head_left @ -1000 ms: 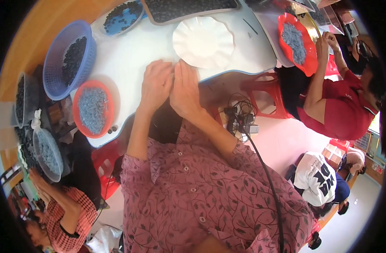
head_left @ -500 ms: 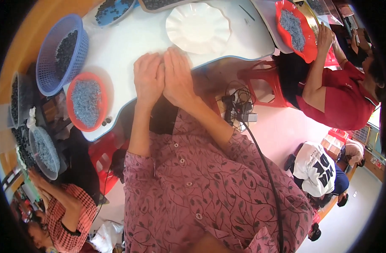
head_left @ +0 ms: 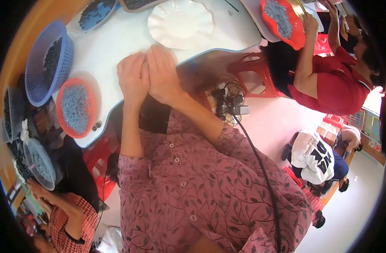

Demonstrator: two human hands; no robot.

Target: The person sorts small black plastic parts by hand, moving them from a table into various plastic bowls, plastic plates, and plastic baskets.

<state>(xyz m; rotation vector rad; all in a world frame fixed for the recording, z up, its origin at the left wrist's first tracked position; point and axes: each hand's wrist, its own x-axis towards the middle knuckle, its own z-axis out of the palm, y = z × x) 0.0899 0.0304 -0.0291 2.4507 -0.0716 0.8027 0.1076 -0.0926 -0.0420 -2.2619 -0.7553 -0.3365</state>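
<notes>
Both hands rest side by side at the near edge of the white table (head_left: 117,38), backs up and touching or nearly so. My left hand (head_left: 133,78) lies palm down with its fingers close together, slightly bent. Next to it my right hand (head_left: 162,74) lies with fingers stretched forward. Nothing shows in either hand; the palms are hidden. Just beyond the fingertips stands a white plate (head_left: 181,24) with a wavy rim, with no pieces visible on it. To the left, a red bowl (head_left: 93,110) holds many small pale blue-grey pieces, with a few dark bits beside it.
A blue basket (head_left: 66,63) of dark pieces and a blue tray (head_left: 101,21) stand at the far left. A red scalloped dish (head_left: 297,37) of pale pieces is at the right, near a person in red (head_left: 328,84). A black cable (head_left: 256,154) crosses my right side.
The whole view has shifted a little, so table and hands appear further left. My hands stay together at the table edge, the fingers barely changed.
</notes>
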